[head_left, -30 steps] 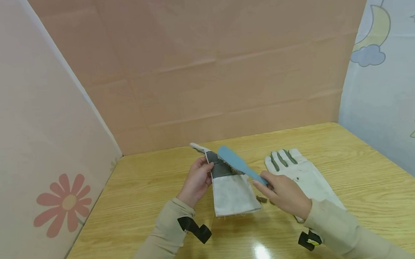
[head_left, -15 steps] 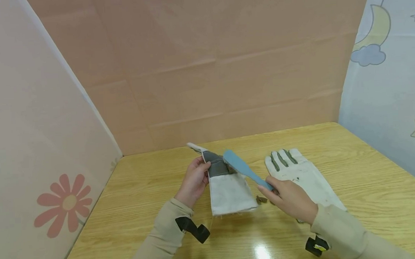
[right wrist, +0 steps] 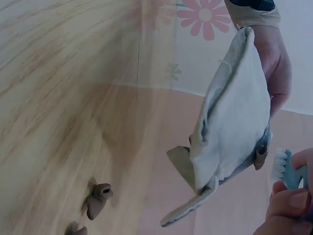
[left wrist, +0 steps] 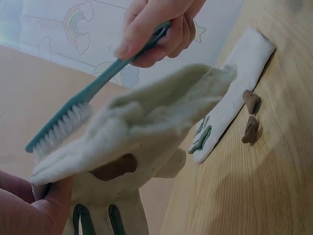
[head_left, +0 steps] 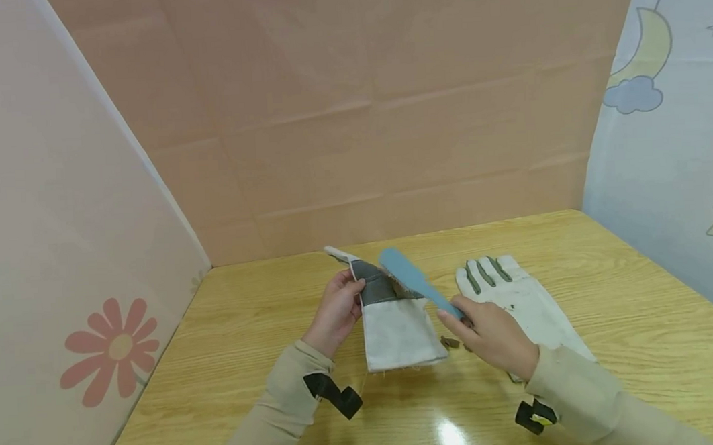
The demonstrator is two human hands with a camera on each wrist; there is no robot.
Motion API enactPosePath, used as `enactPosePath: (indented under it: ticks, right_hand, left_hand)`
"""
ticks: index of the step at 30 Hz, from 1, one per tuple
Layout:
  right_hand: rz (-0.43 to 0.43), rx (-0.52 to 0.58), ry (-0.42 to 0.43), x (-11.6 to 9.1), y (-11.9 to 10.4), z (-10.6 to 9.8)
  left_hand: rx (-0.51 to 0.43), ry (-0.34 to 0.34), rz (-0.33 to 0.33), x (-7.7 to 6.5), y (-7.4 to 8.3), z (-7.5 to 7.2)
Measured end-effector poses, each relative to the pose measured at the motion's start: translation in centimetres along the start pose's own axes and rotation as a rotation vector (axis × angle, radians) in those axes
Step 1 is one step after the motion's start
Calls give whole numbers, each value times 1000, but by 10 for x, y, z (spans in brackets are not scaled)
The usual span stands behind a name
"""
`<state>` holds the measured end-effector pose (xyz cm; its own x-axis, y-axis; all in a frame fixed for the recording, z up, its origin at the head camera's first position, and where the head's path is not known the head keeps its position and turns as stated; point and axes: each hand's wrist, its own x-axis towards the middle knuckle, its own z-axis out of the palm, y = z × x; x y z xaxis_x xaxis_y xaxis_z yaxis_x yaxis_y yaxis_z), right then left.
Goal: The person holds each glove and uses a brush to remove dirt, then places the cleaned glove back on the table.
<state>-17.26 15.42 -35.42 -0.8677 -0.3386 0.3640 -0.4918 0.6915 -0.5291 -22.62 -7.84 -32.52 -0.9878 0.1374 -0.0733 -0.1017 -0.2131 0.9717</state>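
Note:
My left hand (head_left: 333, 311) grips the edge of a white work glove (head_left: 401, 334) with a grey panel, holding it up over the table. A brown patch (left wrist: 116, 167) marks the glove in the left wrist view. My right hand (head_left: 492, 329) holds the handle of a blue scrub brush (head_left: 404, 274) slanted across the grey panel. White bristles (left wrist: 66, 126) face the glove, right at its surface. In the head view the brush head hides part of the panel.
Another white glove (head_left: 539, 303) with green strips between its fingers lies flat on the wooden table (head_left: 237, 363) at the right. Small brown lumps (left wrist: 252, 102) lie beside it. A peach backdrop (head_left: 351, 115) and patterned side panels stand round the table.
The brush slid down and right across the grey panel, then back up and left. The held glove shifted slightly left and back. The other glove and the lumps stayed put.

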Motion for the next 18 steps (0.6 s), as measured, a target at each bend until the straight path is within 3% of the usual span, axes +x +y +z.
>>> enactPosePath:
  ticks: [11,18]
  right_hand:
    - [69,-8,-73,-4,-1,1]
    - [89,-20,-72,-10,3,1]
  left_hand:
    - [-7,12,14,-1,3,-1]
    - [3,15,14,-2,4,-2]
